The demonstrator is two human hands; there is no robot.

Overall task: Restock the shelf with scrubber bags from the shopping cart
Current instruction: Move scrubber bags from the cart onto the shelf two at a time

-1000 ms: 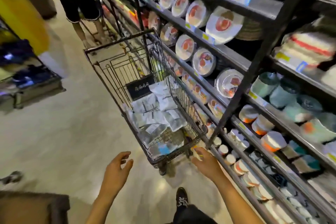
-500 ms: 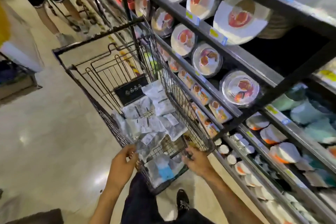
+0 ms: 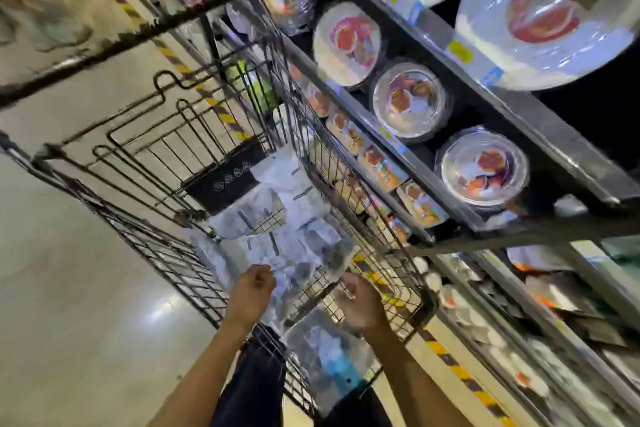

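The scrubber bags point(image 3: 277, 215) lie in a loose pile on the bottom of the wire shopping cart point(image 3: 166, 253), clear pouches with white labels that overlap one another from the black panel at the far end to the near end. Both hands reach in over the near part of that pile. The left hand point(image 3: 251, 295) hangs above the left side of the bags with its fingers curled, the fingertips just at the edge of a pouch. The right hand point(image 3: 360, 305) is beside it, close to the cart's right wall, also with curled fingers and something pale and shiny against them. Motion blur hides whether either hand actually pinches a bag or only touches it. One more bag with a blue patch point(image 3: 337, 362) sits below the wrists at the cart's near end. The shelf point(image 3: 446, 87) runs along the right, just beside the cart, lined with wrapped plates point(image 3: 348, 45). Compared with half a second ago, the left hand has left the near rim and both hands are further inside the basket, and the view has swung closer to the shelf, so the bystander in shorts no longer shows.
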